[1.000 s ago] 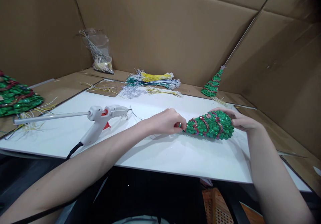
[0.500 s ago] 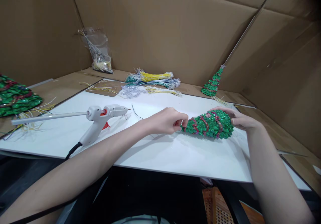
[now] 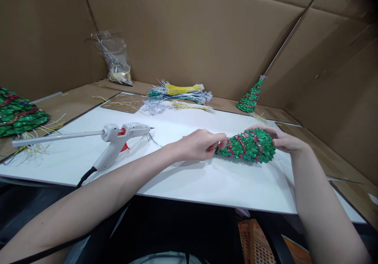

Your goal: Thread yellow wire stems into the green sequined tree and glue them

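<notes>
Vs. prev., your L hand (image 3: 203,144) shifted R at green tree (image 3: 251,146) tip (curled, can't tell grip); R hand (image 3: 284,139) still grips base.

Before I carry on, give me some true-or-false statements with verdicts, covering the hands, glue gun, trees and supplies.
1. The right hand is on the wide end of the sideways tree. True.
2. The left hand holds the glue gun. False: it is at the sideways tree's narrow end; neither hand holds the glue gun.
3. The star-topped tree lies on its side. False: it stands, star up.
4. The yellow bundle lies on top of other bundles. True.
5. The clear bag is at the back right. False: back left.
</notes>
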A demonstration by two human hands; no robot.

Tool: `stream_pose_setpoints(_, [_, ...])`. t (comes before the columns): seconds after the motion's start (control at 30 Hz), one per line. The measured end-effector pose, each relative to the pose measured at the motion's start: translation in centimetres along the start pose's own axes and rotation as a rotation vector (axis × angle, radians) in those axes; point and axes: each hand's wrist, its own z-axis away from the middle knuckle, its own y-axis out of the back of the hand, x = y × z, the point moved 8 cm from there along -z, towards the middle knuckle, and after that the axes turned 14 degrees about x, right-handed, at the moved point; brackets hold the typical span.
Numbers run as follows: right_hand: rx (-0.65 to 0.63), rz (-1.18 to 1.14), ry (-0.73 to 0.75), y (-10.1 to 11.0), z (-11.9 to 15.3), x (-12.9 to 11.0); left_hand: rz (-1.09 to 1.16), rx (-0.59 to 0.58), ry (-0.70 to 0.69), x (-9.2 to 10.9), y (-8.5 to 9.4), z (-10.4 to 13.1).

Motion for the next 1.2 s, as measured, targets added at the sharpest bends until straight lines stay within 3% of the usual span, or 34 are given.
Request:
stream_pose_setpoints(0.4, [0.003, -0.008, -0.005, -0.2, 0.1, -0.3, -0.325, 0.003, 0.148, -0.9, 0.9, 0.1])
stream_pose_setpoints(0.67, [0.022, -0.002, -0.023, -0.1, 0.0, -0.1, -0.275, -0.003, 0.191, -0.9, 0.2, 0.1])
stream_pose_setpoints(1.07, [0.0, -0.029, -0.018, -0.2, 0.0, -0.1, -0.295, 0.024, 0.141, -0.4, -0.5, 0.1])
stream_pose_setpoints(1.2, [-0.001, -0.033, -0.022, -0.3, 0.1, -0.2, -0.28, 0.035, 0.19, -0.8, -0.3, 0.3])
